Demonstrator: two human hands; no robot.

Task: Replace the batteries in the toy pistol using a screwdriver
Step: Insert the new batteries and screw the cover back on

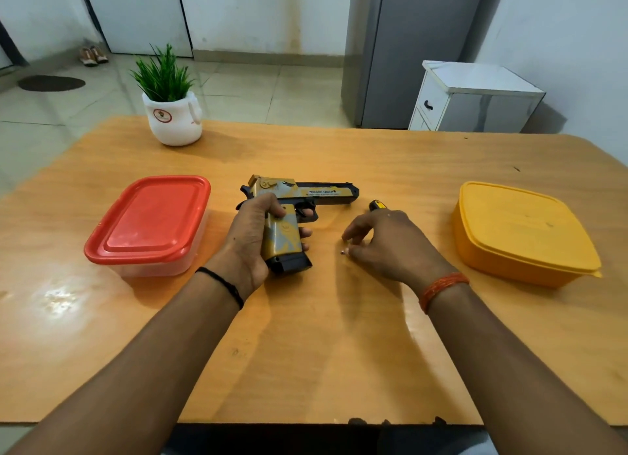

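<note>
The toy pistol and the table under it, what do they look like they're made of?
Toy pistol: probably moulded plastic, with printed yellow-and-grey decoration and matte black parts. Table: wood or wood-look laminate, with visible orange grain and a glossy finish that reflects light; which one is unclear.

The toy pistol (299, 196) slide reads "DESERT EAGLE"; smaller print beneath is illegible

Your wooden table (339, 335) carries a red-lidded box (149, 223), a yellow box (523, 234), a potted plant (171, 115), the pistol (295, 213) and a screwdriver (378, 204).
</note>
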